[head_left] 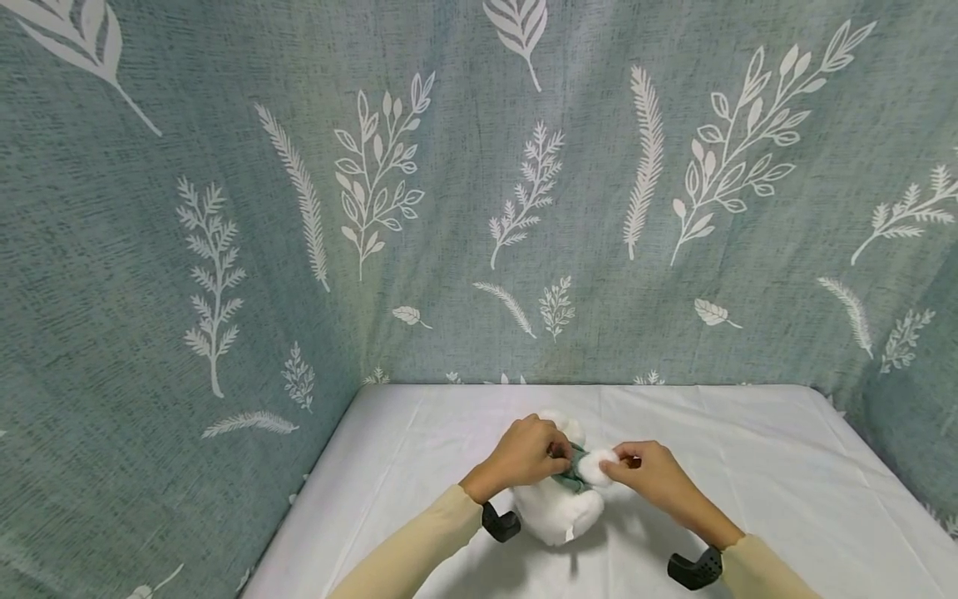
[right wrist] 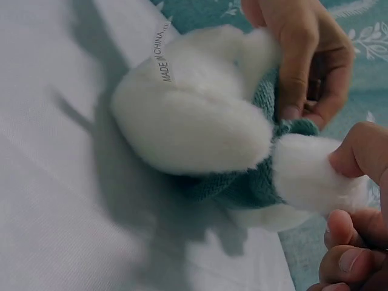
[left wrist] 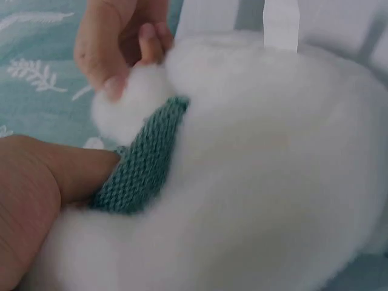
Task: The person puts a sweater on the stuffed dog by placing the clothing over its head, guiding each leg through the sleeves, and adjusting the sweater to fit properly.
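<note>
A white plush toy [head_left: 550, 509] is held up over the white-covered table, with a green knitted garment [right wrist: 242, 187] around part of it. My left hand [head_left: 526, 453] pinches this garment at its edge; in the left wrist view one digit goes under the knit [left wrist: 145, 160]. With thumb and fingers, my right hand [head_left: 654, 478] grips a rounded white limb [right wrist: 309, 168] that sticks out of the garment. A white label [right wrist: 162, 57] reading "MADE IN CHINA" stands out from the toy's rounded end. The toy's face is not visible.
The white tablecloth [head_left: 419, 466] shows faint creases and the shadow of toy and hands. Green curtains with white leaf prints [head_left: 464, 200] stand behind the table and at its sides. A black wrist device [head_left: 696, 569] sits on each arm.
</note>
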A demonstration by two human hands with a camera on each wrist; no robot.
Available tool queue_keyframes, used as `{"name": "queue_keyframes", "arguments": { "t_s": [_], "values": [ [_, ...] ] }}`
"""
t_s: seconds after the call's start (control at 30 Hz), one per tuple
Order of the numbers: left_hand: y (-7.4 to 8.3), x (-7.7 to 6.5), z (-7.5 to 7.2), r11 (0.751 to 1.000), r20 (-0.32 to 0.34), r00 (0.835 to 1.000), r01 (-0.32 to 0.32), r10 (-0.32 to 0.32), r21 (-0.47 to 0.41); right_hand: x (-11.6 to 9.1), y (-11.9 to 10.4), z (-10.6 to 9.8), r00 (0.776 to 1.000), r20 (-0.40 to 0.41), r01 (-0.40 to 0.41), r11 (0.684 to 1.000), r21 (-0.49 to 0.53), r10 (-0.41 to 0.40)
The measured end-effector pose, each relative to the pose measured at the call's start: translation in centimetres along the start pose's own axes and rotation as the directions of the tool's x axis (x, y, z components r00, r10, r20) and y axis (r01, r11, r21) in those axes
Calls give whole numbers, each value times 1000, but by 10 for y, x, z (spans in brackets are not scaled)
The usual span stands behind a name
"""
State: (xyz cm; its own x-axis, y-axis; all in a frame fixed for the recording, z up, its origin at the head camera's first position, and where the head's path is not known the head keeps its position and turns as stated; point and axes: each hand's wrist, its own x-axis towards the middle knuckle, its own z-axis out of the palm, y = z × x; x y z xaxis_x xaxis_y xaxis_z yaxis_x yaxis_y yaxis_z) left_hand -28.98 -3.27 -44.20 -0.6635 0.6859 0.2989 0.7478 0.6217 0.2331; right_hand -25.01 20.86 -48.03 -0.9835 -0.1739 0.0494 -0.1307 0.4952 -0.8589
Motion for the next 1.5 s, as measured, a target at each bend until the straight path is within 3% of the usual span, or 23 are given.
{"name": "queue_keyframes", "arguments": {
  "t_s": [0.17,0.27,0.43,0.53,0.67,0.97,1.03,1.13,1.27,1.37,1.5],
  "values": [
    [-1,0,2,1000,4,1000,17,-17,-26,-4,6,-1,999,24,-29,999,16,29],
    [0,0,4,995,-3,1000,20,-20,-103,-5,10,-4,996,74,-42,998,37,39],
    [-1,1,3,950,-36,998,28,-41,-311,-9,18,-13,987,158,-46,997,65,35],
    [-4,0,3,926,-66,997,16,-44,-378,-13,24,-17,981,187,-58,995,76,42],
    [-7,-3,4,910,-74,995,25,-62,-415,-18,31,-21,976,211,-77,994,81,58],
    [-15,-14,12,867,-4,988,133,-154,-479,-22,46,-28,956,283,-104,990,94,73],
    [-17,-16,15,872,-9,988,134,-157,-470,-22,48,-30,950,305,-95,991,89,63],
    [-18,-17,18,901,-38,988,123,-153,-417,-22,48,-34,951,306,-64,995,78,37],
    [-16,-20,18,937,-80,981,145,-179,-319,-21,40,-38,978,209,-4,999,48,-6],
    [-14,-23,17,948,-92,973,181,-211,-262,-19,31,-41,988,146,39,998,51,-46],
    [-13,-27,19,947,-91,961,238,-262,-218,-15,19,-40,985,134,92,991,95,-104]
  ]
}}
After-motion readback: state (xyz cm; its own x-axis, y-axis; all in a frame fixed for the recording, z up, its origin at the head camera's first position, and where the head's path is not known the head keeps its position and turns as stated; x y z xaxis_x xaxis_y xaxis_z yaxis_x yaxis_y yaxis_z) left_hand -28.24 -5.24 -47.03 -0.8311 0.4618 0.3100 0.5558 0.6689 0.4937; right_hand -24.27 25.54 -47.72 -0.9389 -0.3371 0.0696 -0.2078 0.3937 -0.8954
